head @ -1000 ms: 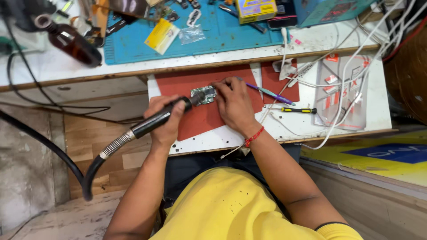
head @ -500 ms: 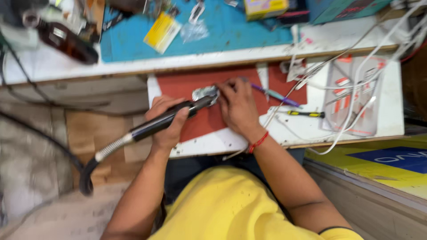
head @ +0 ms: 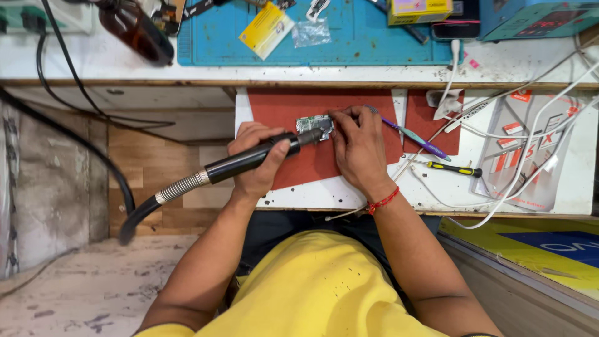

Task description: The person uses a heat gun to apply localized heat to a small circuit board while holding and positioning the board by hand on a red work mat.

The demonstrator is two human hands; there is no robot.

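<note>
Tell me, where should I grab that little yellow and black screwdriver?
Probably grip the screwdriver around its thick yellow-and-black handle, coming from above. It lies flat on the white board, handle to the left and bare; white cables run close by its tip.

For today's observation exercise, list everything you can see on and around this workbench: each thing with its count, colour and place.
circuit board: one, green and silver, on the red mat
red mat: one, on the white tray
hot-air wand: one, black with a ribbed hose, nozzle at the board
tweezers: one, purple, right of the board
screwdriver: one, yellow and black, on the tray
blue mat: one, on the upper bench
brown bottle: one, upper left
white cables: several, right side
left hand: grips the wand
right hand: fingers on the board
</note>
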